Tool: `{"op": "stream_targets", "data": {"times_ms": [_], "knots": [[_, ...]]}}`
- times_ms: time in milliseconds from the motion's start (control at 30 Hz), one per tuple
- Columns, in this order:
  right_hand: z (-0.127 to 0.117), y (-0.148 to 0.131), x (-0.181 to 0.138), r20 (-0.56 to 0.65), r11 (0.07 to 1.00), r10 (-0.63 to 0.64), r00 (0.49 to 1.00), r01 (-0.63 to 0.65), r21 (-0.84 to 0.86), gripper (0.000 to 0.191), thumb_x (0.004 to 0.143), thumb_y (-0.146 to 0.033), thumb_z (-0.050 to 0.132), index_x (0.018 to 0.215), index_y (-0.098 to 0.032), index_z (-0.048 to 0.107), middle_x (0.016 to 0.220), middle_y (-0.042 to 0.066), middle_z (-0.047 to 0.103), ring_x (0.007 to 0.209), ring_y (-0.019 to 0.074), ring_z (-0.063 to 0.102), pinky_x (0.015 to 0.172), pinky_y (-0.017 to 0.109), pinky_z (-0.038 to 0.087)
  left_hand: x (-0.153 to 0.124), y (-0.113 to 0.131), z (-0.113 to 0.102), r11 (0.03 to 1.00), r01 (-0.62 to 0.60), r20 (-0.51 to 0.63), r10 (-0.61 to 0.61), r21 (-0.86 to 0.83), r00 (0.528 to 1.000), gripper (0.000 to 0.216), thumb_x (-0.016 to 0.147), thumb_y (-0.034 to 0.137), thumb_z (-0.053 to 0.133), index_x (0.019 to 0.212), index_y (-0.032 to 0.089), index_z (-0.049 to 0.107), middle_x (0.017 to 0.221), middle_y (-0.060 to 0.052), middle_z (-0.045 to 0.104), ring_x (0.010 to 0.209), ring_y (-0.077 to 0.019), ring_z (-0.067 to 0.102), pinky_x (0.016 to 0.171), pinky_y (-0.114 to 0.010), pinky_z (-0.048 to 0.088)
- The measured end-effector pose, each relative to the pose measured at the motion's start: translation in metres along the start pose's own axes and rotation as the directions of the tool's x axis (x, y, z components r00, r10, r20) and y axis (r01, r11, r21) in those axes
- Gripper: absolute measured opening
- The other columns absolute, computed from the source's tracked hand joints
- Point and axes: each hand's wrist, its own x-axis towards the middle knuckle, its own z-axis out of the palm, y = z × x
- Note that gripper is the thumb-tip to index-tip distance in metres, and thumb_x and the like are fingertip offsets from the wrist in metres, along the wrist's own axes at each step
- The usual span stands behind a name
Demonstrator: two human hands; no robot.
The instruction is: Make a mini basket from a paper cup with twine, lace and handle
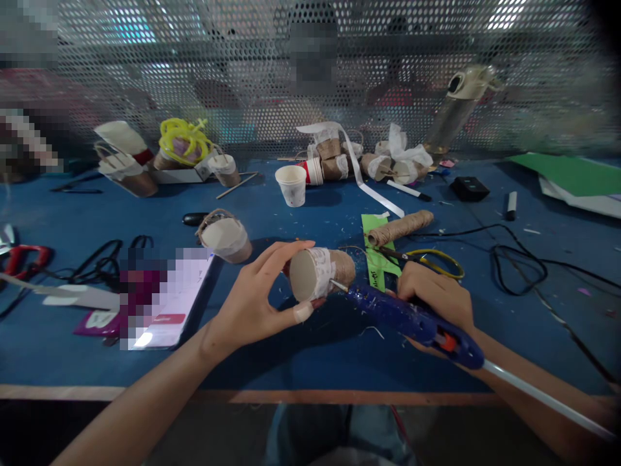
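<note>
My left hand [264,291] is closed around a small paper cup [305,275] wrapped in brown twine, with white lace at its rim. The cup lies on its side in the air, its pale round end turned toward me. In my right hand [434,298] is a blue glue gun [402,317], a long clear glue stick [548,395] trailing from its back. The gun's metal nozzle touches, or almost touches, the lace. Left of my left hand stands another twine-wrapped cup [227,238] with a rope handle.
Scissors [431,255] with yellow handles and a twine roll [400,228] lie on green paper beyond my right hand. A phone [169,304] rests at left. A white paper cup [292,186] stands ahead, near several wrapped cups. A black cable [519,265] loops at right.
</note>
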Motion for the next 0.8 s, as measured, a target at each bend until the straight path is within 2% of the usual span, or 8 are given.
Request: {"op": "stream_targets", "data": {"times_ms": [167,367,500,633,800], "knots": [[0.0007,0.0007,0.0005,-0.020,1.000,0.009,1.000,-0.009,0.013,0.023,0.086,-0.008,0.058,0.072,-0.024,0.049,0.065,-0.003,0.051,0.055,0.0117,0.052,0.054,0.024,0.039,-0.0005,-0.0016,0.0009,1.000,0.009,0.007,-0.009,-0.010,1.000,0.070,0.080,0.030,0.077,0.142,0.025,0.045,0.129,-0.008,0.061,0.107,-0.0233,0.062,0.090,-0.034,0.054],[0.0049,-0.0002,0.0007,-0.087,1.000,0.000,0.996,-0.001,-0.008,0.029,0.086,-0.008,0.060,0.068,-0.024,0.045,0.061,-0.004,0.050,0.051,0.0116,0.051,0.052,0.025,0.038,-0.0006,-0.0005,0.0008,0.999,0.024,0.005,-0.024,-0.037,1.000,0.070,0.080,0.028,0.077,0.142,0.026,0.045,0.128,-0.008,0.061,0.103,-0.0219,0.063,0.086,-0.033,0.055],[0.0041,0.0014,0.0012,-0.064,1.000,-0.031,0.997,0.031,-0.006,0.027,0.089,-0.010,0.058,0.069,-0.024,0.047,0.062,-0.004,0.050,0.052,0.0112,0.051,0.050,0.024,0.037,-0.0001,0.0003,0.0004,0.999,0.017,0.008,-0.017,-0.044,1.000,0.070,0.080,0.029,0.077,0.142,0.026,0.045,0.127,-0.008,0.061,0.102,-0.0212,0.063,0.085,-0.032,0.055],[0.0044,0.0000,0.0002,-0.071,1.000,0.004,0.997,-0.004,-0.007,0.028,0.090,-0.008,0.056,0.069,-0.024,0.048,0.062,-0.004,0.051,0.053,0.0115,0.050,0.052,0.025,0.038,0.0009,0.0014,-0.0002,0.999,0.018,0.006,-0.017,-0.045,1.000,0.068,0.080,0.029,0.076,0.141,0.025,0.045,0.125,-0.008,0.061,0.099,-0.0203,0.063,0.082,-0.031,0.055],[0.0043,-0.0005,0.0006,-0.060,0.999,0.024,0.998,-0.026,-0.027,0.029,0.092,-0.010,0.055,0.068,-0.024,0.046,0.062,-0.003,0.050,0.053,0.0114,0.050,0.051,0.024,0.038,0.0000,0.0010,0.0002,0.999,0.034,0.008,-0.034,-0.030,0.999,0.068,0.081,0.028,0.076,0.141,0.026,0.045,0.127,-0.008,0.061,0.103,-0.0220,0.063,0.087,-0.033,0.055]]}}
